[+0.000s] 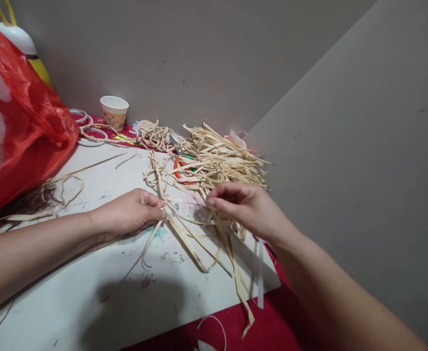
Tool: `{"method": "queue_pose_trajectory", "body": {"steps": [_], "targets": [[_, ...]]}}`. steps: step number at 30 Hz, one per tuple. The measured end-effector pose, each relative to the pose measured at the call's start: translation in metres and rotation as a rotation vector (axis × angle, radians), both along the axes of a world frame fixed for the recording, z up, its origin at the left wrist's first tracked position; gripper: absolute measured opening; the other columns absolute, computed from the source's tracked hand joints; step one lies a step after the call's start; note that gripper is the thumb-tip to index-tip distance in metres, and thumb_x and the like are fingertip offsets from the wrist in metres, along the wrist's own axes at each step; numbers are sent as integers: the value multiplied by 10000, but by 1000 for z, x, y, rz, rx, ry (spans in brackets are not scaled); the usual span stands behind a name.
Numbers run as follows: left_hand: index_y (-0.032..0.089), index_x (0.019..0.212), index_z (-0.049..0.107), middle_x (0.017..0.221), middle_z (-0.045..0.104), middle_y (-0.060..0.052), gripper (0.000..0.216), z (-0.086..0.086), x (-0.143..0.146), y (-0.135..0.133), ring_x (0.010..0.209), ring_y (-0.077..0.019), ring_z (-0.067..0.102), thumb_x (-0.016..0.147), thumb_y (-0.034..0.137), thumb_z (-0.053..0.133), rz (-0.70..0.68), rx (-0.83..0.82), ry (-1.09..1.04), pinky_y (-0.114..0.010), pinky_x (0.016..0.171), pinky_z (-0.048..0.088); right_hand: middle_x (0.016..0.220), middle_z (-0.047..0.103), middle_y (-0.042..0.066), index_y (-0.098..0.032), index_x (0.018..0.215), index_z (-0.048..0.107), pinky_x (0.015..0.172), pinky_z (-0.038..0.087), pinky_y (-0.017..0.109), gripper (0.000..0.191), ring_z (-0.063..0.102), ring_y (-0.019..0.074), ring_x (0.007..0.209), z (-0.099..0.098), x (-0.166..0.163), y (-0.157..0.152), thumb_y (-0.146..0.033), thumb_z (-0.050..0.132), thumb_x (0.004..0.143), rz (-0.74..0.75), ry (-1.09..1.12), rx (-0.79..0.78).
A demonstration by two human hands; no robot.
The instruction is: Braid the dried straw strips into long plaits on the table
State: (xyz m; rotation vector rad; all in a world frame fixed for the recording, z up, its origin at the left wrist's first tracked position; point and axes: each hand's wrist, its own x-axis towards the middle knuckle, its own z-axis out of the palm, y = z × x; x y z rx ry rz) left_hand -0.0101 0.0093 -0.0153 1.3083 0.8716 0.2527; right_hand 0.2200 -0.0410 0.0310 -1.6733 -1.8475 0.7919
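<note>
My left hand (135, 212) pinches a braided straw cord (158, 178) between thumb and fingers, near the point where the braid splits into loose strands. Below that grip, flat straw strips (188, 243) fan out toward the lower right across the white board. My right hand (245, 207) is closed in a pinch to the right of the braid, with a thin, faint straw strand at its fingertips. Behind it lies a heap of loose straw (224, 156). Scissors with orange handles (179, 168) are partly buried in the straw.
The white board (140, 312) rests on a red cloth (257, 321). A red plastic bag (34, 122) stands at the left, before a white and yellow bottle (18, 39). A paper cup (114, 117), white rings (92, 138) and coiled straw cord (155, 134) sit along the wall.
</note>
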Motion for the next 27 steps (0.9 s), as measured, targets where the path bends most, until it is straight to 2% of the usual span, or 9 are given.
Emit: {"method": "queue_pose_trajectory", "body": {"steps": [4,7,9,12,16,19,21,23,27], "targets": [[174,587,482,369,296,95,219,0,1,0,324,-31,184,754,278,576,12,-11,8,-204,334,102,736,631,29,-151,813,676,578,375,226,124,511,106,621,-18,-24,6,-252,615,776,206,-242,9],[172,580,476,373,302,94,200,0,2,-1,327,-31,189,742,241,570,24,-16,3,-204,337,107,766,629,37,-159,836,676,585,352,231,124,500,111,637,-31,-35,14,-240,600,779,267,-403,68],[171,590,485,370,304,95,167,1,2,-2,323,-32,188,733,212,563,29,-23,9,-205,336,105,748,622,30,-159,790,667,586,346,230,114,492,107,631,-35,-37,18,-210,566,792,268,-405,86],[170,610,503,361,303,96,149,3,2,-3,316,-33,189,741,214,559,26,-23,10,-203,332,105,675,589,12,-145,718,627,565,356,219,134,481,98,600,-28,-30,19,-219,549,799,216,-239,13],[167,607,506,363,308,94,189,3,1,-3,318,-33,195,757,263,570,12,-3,-8,-202,332,107,611,566,-4,-153,739,572,473,350,203,187,462,82,500,4,-10,8,-325,556,810,54,11,-167],[170,600,496,367,299,96,210,1,0,-2,319,-33,189,761,282,573,5,-10,-6,-206,332,107,502,514,-27,-169,703,548,393,300,199,212,415,72,404,30,4,-5,-360,614,765,-50,57,-283],[171,600,496,370,296,96,211,0,0,-2,321,-34,185,758,286,575,1,-9,4,-209,332,105,453,484,-36,-173,660,535,362,275,201,223,386,67,364,37,7,-12,-354,644,731,-67,54,-358],[170,606,503,376,299,96,195,-1,-1,-2,324,-34,184,752,277,576,-4,-4,7,-211,333,104,444,477,-39,-174,647,536,363,285,201,210,389,69,363,32,3,-16,-341,625,739,-15,51,-429],[169,611,506,379,301,96,159,-1,-1,-2,324,-31,175,741,238,566,4,-8,-3,-210,334,97,493,491,-30,-164,604,538,430,321,203,198,422,76,435,2,-16,-11,-267,554,772,151,-110,-454]]}}
